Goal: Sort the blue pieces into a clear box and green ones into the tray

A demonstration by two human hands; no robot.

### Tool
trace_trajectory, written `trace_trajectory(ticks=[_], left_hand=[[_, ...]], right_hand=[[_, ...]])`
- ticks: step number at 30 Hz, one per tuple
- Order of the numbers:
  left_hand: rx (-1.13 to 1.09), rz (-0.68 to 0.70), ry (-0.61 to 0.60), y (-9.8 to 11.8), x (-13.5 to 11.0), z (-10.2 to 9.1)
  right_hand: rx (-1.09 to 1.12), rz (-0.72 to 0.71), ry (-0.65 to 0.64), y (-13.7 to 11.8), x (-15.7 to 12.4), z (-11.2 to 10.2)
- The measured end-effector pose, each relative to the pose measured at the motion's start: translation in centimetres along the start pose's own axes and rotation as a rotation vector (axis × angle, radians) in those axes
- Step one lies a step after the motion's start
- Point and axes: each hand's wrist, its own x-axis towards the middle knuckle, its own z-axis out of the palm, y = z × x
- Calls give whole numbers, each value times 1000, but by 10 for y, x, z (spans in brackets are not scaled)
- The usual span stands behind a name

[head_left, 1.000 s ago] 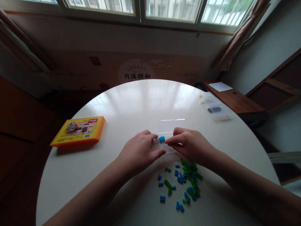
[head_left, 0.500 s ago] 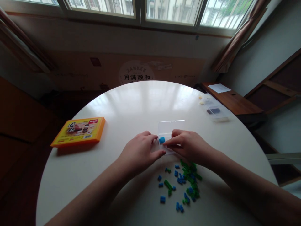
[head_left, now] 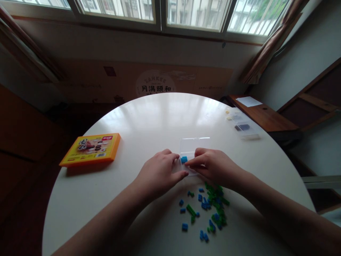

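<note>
One round white table (head_left: 149, 128) supports the work. Left hand (head_left: 160, 170): partly open, thumb and fingers grasping the near-left corner of an open clear box (head_left: 195, 144). Right hand (head_left: 215, 164): fingertips nearly together over the box; whether they pinch a piece, I cannot tell. Green and blue bricks (head_left: 215, 195): loose on the tabletop, nearer the wearer. Blue block (head_left: 184, 159): inside the box, just beside the right fingertips.

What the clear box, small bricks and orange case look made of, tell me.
Clear box: apparently thin, glossy plastic; the table shows through its raised lid, whose edge glints.
Small bricks: likely moulded plastic, from their solid blue and green; too small to judge shine.
Orange case: probably smooth, rigid plastic, by its evenly coloured, straight sides; the printed top could be paper.
</note>
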Motion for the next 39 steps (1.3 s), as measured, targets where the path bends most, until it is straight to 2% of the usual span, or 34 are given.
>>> trace_trajectory(ticks=[14, 21, 26, 32, 39], left_hand=[[-13, -10, 4, -2, 1, 0], [-6, -10, -10, -1, 0, -1], [-9, -26, -21, 0, 1, -2], [-34, -42, -26, -2, 2, -2], [-58, -86, -27, 0, -2, -10]], right_hand=[[0, -39, 7, 3, 0, 0], [2, -122, 113, 7, -7, -11], [87, -204, 172, 15, -21, -23], [129, -289, 44, 20, -36, -34], [90, -353, -156, 10, -38, -30]])
